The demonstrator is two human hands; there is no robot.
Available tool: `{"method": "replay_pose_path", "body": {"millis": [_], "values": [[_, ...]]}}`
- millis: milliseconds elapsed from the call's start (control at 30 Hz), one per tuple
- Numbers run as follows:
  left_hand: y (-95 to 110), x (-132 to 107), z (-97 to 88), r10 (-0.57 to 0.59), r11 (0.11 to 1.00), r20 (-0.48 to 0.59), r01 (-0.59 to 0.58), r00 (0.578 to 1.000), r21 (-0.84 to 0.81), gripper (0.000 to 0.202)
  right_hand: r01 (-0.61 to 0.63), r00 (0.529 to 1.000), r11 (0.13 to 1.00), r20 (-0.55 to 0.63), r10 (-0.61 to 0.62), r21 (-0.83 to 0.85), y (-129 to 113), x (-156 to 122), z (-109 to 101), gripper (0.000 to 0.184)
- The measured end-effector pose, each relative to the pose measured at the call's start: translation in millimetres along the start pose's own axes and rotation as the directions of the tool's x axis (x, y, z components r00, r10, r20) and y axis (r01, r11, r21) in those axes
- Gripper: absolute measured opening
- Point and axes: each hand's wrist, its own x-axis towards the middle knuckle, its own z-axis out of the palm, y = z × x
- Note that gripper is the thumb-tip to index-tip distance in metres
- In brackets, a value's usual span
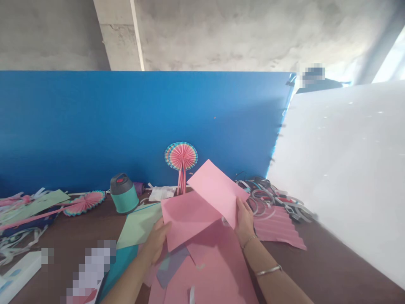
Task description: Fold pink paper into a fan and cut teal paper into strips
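Note:
My left hand (158, 238) pinches the left edge of a pink paper sheet (190, 215), held tilted above the table. My right hand (244, 219) is closed on the lower right corner of a second, lighter pink sheet (215, 188), which overlaps the first and is raised higher. Beneath both hands lie larger pink sheets (218, 270) with a grey-blue paper piece (174, 266) on them. To the left are a pale green sheet (139, 226) and a teal sheet (118, 268). Pleated pink paper (280, 228) rests right of my right hand.
A round pleated paper fan (181, 156) stands against the blue partition (126, 114); another fan (85, 202) lies at left. A teal container with a dark lid (124, 196) stands behind the green sheet. Tangled cables (268, 194) sit by the white panel (354, 169). A person is behind it.

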Motion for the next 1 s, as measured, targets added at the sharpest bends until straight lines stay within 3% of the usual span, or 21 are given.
{"method": "replay_pose_path", "body": {"millis": [100,233,300,367,433,500,600,700,800,867,933,1000], "values": [[-0.3,-9.3,12.6,-0.096,0.989,0.168,0.074,0.981,0.13,0.052,-0.011,0.999,1.0,-0.05,0.013,0.026,-1.6,2.0,-1.4,0.024],[-2.1,-15.3,23.1,0.015,0.931,0.289,-0.119,0.957,0.344,0.048,0.023,0.998,0.999,-0.057,-0.021,0.039,-1.8,1.8,-1.4,0.024],[-2.6,-13.3,21.3,0.115,0.839,0.235,-0.221,0.965,0.498,0.047,0.041,0.998,0.999,-0.056,-0.04,0.03,-0.8,2.3,-1.5,0.024],[-2.9,-8.4,14.5,0.24,0.706,0.09,-0.237,0.967,0.667,0.046,0.051,0.997,0.998,-0.064,-0.05,0.02,0.5,3.6,-1.8,0.023],[-3.4,-2.0,5.0,0.395,0.558,-0.026,-0.217,0.918,0.801,0.045,0.049,0.997,0.998,-0.062,-0.047,0.026,1.2,5.1,-2.5,0.023],[-4.7,4.0,-3.9,0.47,0.38,0.003,-0.206,0.882,0.902,0.052,0.03,0.998,0.998,-0.058,-0.027,0.047,0.6,6.1,-2.9,0.023],[-6.9,9.0,-11.0,0.341,0.208,-0.015,-0.06,0.94,0.976,0.068,-0.041,0.999,0.998,-0.003,0.041,0.053,-2.4,5.6,-2.9,0.023],[-6.5,8.6,-11.9,0.234,0.105,-0.05,0.025,0.971,0.994,0.07,-0.094,0.995,0.994,0.03,0.092,0.059,-4.6,4.3,-2.3,0.022],[-3.8,6.5,-12.9,0.256,0.067,-0.042,0.026,0.966,0.997,0.064,-0.114,0.993,0.992,0.027,0.113,0.049,-2.4,4.2,-2.2,0.021],[-1.7,6.4,-15.5,0.292,0.096,-0.065,0.039,0.954,0.995,0.057,-0.136,0.991,0.99,0.02,0.135,0.042,1.6,4.9,-2.5,0.022],[0.7,7.8,-19.9,0.328,0.185,-0.131,0.073,0.935,0.98,0.053,-0.16,0.987,0.987,0.024,0.159,0.03,6.5,5.7,-3.1,0.023],[4.0,10.4,-25.8,0.358,0.329,-0.234,0.113,0.904,0.938,0.049,-0.174,0.984,0.985,0.048,0.173,0.006,11.0,6.0,-3.6,0.024]]}}
